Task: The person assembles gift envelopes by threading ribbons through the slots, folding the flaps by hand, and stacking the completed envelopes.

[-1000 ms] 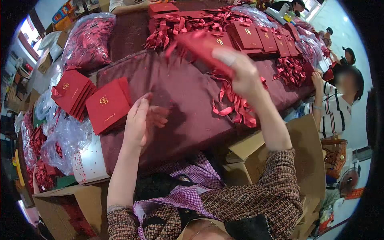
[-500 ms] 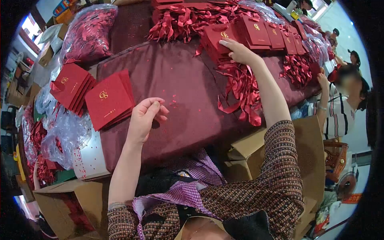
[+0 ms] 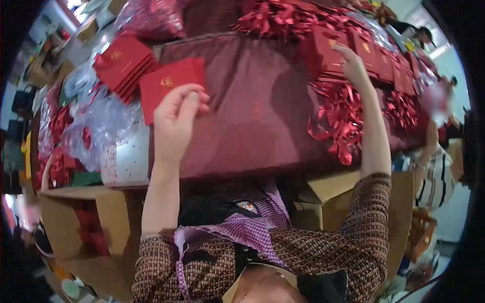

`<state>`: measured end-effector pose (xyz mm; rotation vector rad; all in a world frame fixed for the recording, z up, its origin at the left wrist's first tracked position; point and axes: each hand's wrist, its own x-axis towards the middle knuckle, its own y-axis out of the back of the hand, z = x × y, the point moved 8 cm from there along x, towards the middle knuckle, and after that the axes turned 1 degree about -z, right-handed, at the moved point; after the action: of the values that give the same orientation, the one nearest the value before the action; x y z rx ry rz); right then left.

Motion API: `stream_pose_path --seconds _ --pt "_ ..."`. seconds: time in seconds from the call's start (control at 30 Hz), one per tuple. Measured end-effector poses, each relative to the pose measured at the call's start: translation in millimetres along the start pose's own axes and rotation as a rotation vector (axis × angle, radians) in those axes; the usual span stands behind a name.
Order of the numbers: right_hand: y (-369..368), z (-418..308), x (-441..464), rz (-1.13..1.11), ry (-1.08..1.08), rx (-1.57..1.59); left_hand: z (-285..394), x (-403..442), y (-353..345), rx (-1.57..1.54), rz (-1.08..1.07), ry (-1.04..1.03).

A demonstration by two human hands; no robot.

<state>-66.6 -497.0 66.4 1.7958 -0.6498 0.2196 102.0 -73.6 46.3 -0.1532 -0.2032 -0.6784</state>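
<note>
My left hand [image 3: 179, 111] is raised in front of the left stack of flat red gift bags [image 3: 156, 83] with gold print, covering part of it. Its fingers are curled with the thumb close against them, and I see nothing between them. My right hand [image 3: 353, 65] reaches to another pile of red gift bags [image 3: 323, 55] at the far right. Its index finger stretches over the top bag; the other fingers are bent and partly blurred. Shiny red ribbons [image 3: 341, 121] hang from this pile towards me.
A second fanned stack of red bags [image 3: 124, 65] lies at the left, beside crumpled clear plastic [image 3: 96, 126]. More red ribbons [image 3: 283, 20] are heaped at the back. Cardboard boxes [image 3: 118, 217] stand below the dark red cloth [image 3: 242, 136]. A person in a striped top [image 3: 435, 179] is at the right.
The view has shifted, so the table sits higher and further right. My left hand now overlaps the left stack. My right hand stays at the right pile, its index finger more extended.
</note>
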Motion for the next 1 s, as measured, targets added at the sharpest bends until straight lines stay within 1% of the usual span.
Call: stream_pose_path --seconds 0.03,0.1,0.13,0.17,0.2,0.23,0.3,0.33,0.37,0.43,0.47,0.53,0.57,0.6,0.63,0.67,0.7,0.73,0.77,0.8,0.83,0.87,0.9,0.97,1.0 --pt "6 -22 2 0.022 -0.024 0.041 13 -1 25 0.098 0.142 -0.033" --pt "-1 -39 8 0.024 -0.114 0.239 13 3 79 0.223 0.365 -0.104" --pt "-13 -57 11 -0.008 -0.095 0.439 9 3 97 0.326 0.418 -0.086" --pt "-20 -95 13 -0.052 -0.119 0.405 4 3 112 0.425 0.464 -0.067" --pt "-46 -101 13 -0.122 -0.188 0.663 -11 5 123 0.41 0.457 -0.046" --pt "-66 -131 14 -0.207 -0.206 0.829 -19 6 126 0.416 0.458 -0.047" --pt "-108 -174 15 -0.339 -0.321 0.975 -35 9 125 0.557 0.427 0.015" --pt "-137 -189 16 -0.468 -0.293 0.975 -42 11 123 0.529 0.377 0.026" --pt "-163 -207 13 -0.495 -0.384 1.213 -50 12 125 0.531 0.376 0.022" --pt "-198 -238 19 -0.666 -0.378 1.181 -55 13 138 0.614 0.491 -0.033" --pt "-203 -250 21 -0.632 -0.39 1.172 -56 15 143 0.617 0.489 -0.036" --pt "-219 -259 25 -0.548 -0.405 1.129 -63 20 146 0.495 0.428 0.102" --pt "-233 -258 28 -0.498 -0.407 1.091 -67 22 143 0.473 0.338 0.211" --pt "-231 -265 27 -0.453 -0.386 1.139 -67 22 133 0.448 0.247 0.32" --pt "-230 -269 25 -0.452 -0.385 1.138 -66 22 122 0.404 0.193 0.321" --pt "-227 -274 23 -0.452 -0.384 1.197 -75 22 122 0.402 0.192 0.319" --pt "-222 -280 21 -0.45 -0.384 1.255 -76 24 122 0.425 0.238 0.224" --pt "-207 -282 19 -0.379 -0.446 1.241 -76 24 122 0.447 0.283 0.129" --pt "-212 -276 19 -0.377 -0.449 1.238 -79 24 123 0.542 0.258 0.125" --pt "-227 -260 16 -0.369 -0.565 1.249 -76 23 120 0.539 0.256 0.125" --pt "-240 -248 12 -0.359 -0.679 1.258 -69 21 113 0.652 0.231 0.087" --pt "-249 -238 9 -0.282 -0.734 1.267 -63 20 107 0.766 0.207 0.049" --pt "-239 -240 9 -0.281 -0.733 1.267 -65 18 105 0.829 0.205 0.019" --pt "-224 -261 0 -0.477 -0.797 1.511 -57 12 95 0.856 0.198 0.011" --pt "-223 -259 0 -0.449 -0.781 1.482 -54 10 90 0.881 0.19 0.005"
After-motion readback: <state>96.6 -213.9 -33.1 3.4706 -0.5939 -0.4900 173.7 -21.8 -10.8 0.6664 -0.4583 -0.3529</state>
